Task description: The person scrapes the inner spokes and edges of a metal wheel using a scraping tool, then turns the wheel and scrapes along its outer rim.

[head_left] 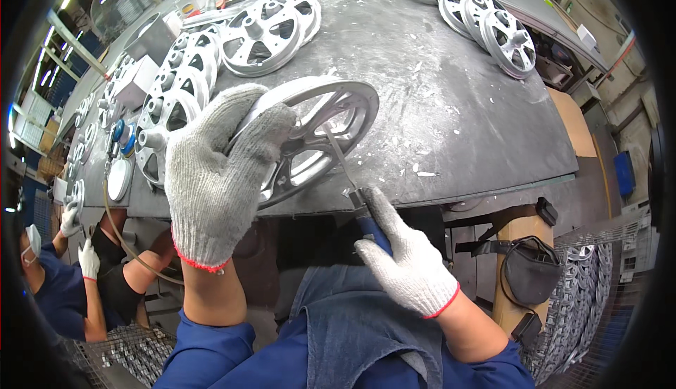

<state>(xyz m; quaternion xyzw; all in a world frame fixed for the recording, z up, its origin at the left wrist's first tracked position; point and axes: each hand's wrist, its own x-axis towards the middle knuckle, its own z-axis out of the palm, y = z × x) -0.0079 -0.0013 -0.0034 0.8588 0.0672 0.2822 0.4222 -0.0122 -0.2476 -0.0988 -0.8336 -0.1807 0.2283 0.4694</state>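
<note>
We see the left hand [215, 178], in a grey knit glove with a red cuff, curled over the upper left rim of a cast metal wheel [310, 139]. Its fingers are closed round that rim and hold the wheel tilted up on edge, with the lower part resting at the near edge of the dark workbench [458, 107].

Just to the right of and below the left hand, the right hand [408, 262], gloved the same way, is closed round the blue handle of a thin scraping tool [345, 167]. Its forefinger lies stretched along the shaft. The metal blade runs up and to the left from this hand, and its tip sits among the spokes of the wheel, inside the rim.

Beyond the left hand, further up the bench, we see a row of finished wheels [183, 86] lying overlapped, and well beyond the right hand another cluster of wheels [493, 26] near the far corner. Pale metal shavings [422, 171] lie scattered on the bench just above the right hand. To the right of the right hand a black pouch [531, 269] hangs on a strap. Far to the left of the left hand sits a co-worker [63, 283] in blue, wearing white gloves.
</note>
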